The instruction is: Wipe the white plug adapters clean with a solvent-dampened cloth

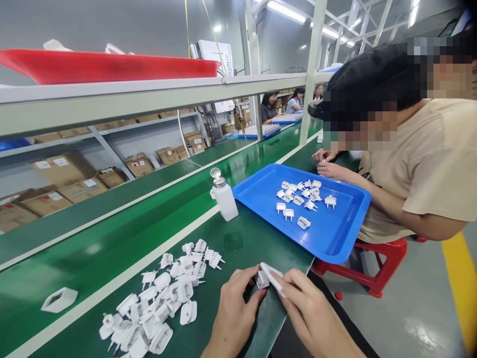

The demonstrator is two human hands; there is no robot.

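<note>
My left hand pinches a small white plug housing near the table's front edge. Closed on a flat white piece, my right hand presses it against or very near that housing; contact is hard to make out. Whether the flat piece is folded cloth or something stiff, I cannot tell. To the left of my hands lies a loose heap of white plug housings, some showing two pins. Beyond my hands stands a white pump bottle with its metal lid tilted up.
A blue tray with several white plug housings sits ahead to the right, overhanging the table edge. Beside it a co-worker sits on a red stool. One white shell lies far left on the green belt. A red tray rests on the shelf above.
</note>
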